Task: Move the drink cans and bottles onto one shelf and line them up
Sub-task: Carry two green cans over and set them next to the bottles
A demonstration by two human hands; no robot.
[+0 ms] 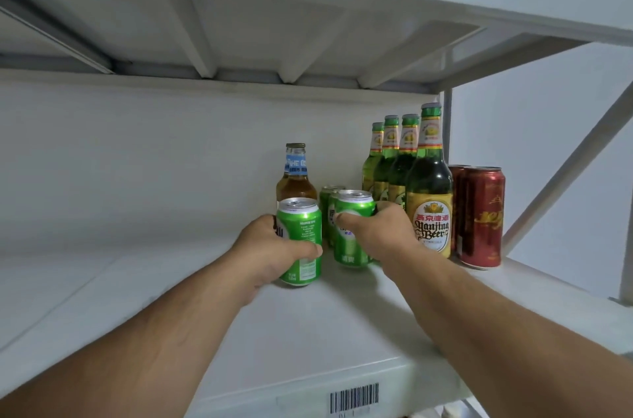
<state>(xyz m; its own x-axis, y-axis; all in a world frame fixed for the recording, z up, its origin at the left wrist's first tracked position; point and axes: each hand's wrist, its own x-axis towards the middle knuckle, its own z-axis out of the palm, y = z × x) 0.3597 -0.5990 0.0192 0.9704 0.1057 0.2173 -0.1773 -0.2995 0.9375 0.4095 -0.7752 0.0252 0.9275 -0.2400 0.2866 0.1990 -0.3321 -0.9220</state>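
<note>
From the head view, the left hand (270,251) grips 1 green can (299,241) and the right hand (380,229) wraps another green can (352,229), both on the white shelf (308,332) beside 4 green bottles (430,184). I'd set each down flat, sides touching, rims level.

One head-worn wide-angle view is looking forward and slightly up into a white shelf (342,332) bay, at close range. The underside of the upper shelf (274,23) is filling the top of the frame. Both forearms are entering from the bottom edge, reaching toward the right rear corner.
</note>
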